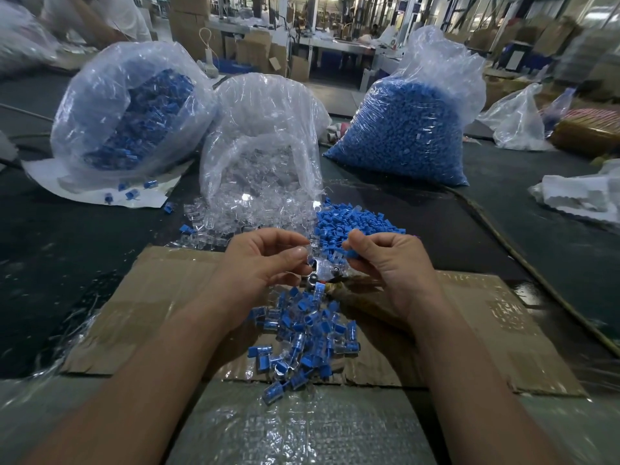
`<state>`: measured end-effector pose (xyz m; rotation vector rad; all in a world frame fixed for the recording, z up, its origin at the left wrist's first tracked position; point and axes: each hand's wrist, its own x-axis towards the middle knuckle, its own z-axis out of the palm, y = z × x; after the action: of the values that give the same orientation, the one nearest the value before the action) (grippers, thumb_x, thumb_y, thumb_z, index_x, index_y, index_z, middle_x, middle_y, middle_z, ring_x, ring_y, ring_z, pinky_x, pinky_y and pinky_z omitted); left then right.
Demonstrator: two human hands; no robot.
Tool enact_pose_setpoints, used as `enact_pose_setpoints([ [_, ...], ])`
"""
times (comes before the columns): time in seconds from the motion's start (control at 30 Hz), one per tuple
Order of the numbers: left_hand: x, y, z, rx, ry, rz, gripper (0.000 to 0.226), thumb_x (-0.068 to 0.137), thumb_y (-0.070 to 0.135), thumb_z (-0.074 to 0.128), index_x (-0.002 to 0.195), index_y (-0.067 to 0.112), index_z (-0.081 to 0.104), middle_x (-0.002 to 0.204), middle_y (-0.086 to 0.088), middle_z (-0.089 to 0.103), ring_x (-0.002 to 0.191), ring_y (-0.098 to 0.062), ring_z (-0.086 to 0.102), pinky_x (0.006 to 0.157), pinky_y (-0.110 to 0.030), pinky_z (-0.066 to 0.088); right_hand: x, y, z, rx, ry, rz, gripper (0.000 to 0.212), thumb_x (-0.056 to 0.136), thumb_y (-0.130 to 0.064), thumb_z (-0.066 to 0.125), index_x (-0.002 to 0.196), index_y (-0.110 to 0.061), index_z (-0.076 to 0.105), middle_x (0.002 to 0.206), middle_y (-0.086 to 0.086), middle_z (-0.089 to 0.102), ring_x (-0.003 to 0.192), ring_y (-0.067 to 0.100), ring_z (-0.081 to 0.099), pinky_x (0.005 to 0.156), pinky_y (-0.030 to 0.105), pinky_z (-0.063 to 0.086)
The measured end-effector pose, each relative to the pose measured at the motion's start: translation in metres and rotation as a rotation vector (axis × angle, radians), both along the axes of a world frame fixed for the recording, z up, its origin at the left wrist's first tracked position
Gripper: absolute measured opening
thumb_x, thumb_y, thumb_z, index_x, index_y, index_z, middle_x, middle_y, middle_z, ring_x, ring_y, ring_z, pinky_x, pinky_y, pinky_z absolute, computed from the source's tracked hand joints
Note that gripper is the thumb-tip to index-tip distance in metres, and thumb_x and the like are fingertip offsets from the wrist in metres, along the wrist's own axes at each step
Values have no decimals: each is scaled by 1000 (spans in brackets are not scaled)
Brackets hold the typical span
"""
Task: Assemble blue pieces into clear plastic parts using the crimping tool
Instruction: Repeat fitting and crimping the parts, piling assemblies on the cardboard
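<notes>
The left hand pinches a clear part at its fingertips. The right hand pinches a blue piece between thumb and forefinger. The two parts face each other at the same height, near but not touching, the blue piece to the right of the clear one. Which way either part's long axis runs is too small to tell.

The crimping tool lies just below the gap, its handle running off under the right hand, so that hand looks nearer to it. Finished pieces are heaped on the cardboard below the hands.
</notes>
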<state>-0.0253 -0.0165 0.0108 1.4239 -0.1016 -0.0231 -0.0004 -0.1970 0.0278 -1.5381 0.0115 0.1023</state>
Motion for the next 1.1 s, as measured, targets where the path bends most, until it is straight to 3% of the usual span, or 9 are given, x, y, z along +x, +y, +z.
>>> enact_pose_setpoints([
  [0.23, -1, -1, 1, -2, -6, 7, 20, 65, 15, 63, 84, 10, 66, 71, -2, 71, 65, -12, 68, 55, -17, 51, 3, -5, -7, -126, 103, 178, 12, 64, -12, 73, 72, -19, 75, 79, 4, 72, 79, 19, 69, 69, 34, 55],
  [0.4, -2, -1, 2, -30, 0, -6, 16, 69, 10, 62, 85, 8, 64, 71, -4, 71, 63, -12, 68, 54, -17, 51, 3, -3, -7, -47, 31, 143, 10, 60, -17, 71, 70, -19, 73, 76, 1, 71, 72, 12, 66, 65, 22, 51],
  [0.57, -1, -2, 3, -45, 3, -12, 10, 80, 2, 57, 87, 7, 62, 71, -5, 72, 62, -13, 68, 53, -19, 53, -1, 2, -2, -73, -88, 132, 27, 90, -1, 51, 90, -23, 66, 69, -3, 65, 61, 3, 61, 61, 18, 52],
  [0.73, 0, -2, 2, -56, 11, -20, 10, 79, 2, 57, 86, 7, 63, 70, -5, 71, 62, -13, 67, 53, -19, 53, -9, 12, 3, -106, -147, 155, 24, 95, 0, 41, 94, -18, 57, 77, 3, 63, 60, 2, 60, 60, 17, 53],
  [0.83, 0, -3, 1, -65, 13, -21, 12, 76, 3, 59, 86, 6, 63, 70, -6, 71, 62, -14, 67, 53, -19, 53, -9, 13, 5, -109, -142, 149, 19, 95, -2, 42, 96, -17, 53, 81, 3, 65, 66, 5, 62, 63, 18, 54],
  [0.97, 0, -4, 2, -74, 17, -32, 20, 67, 11, 61, 86, 7, 64, 71, -6, 71, 63, -13, 67, 54, -19, 52, -10, 12, 2, -236, -257, 149, 22, 89, -2, 53, 87, -23, 58, 84, -4, 63, 80, 8, 60, 77, 22, 52],
  [1.1, 0, -3, 1, -65, 16, -33, 19, 69, 11, 61, 87, 7, 64, 72, -5, 72, 64, -13, 67, 54, -18, 52, -12, 12, 2, -239, -337, 85, 24, 81, 0, 63, 76, -23, 64, 70, -9, 60, 66, 1, 54, 66, 15, 49],
])
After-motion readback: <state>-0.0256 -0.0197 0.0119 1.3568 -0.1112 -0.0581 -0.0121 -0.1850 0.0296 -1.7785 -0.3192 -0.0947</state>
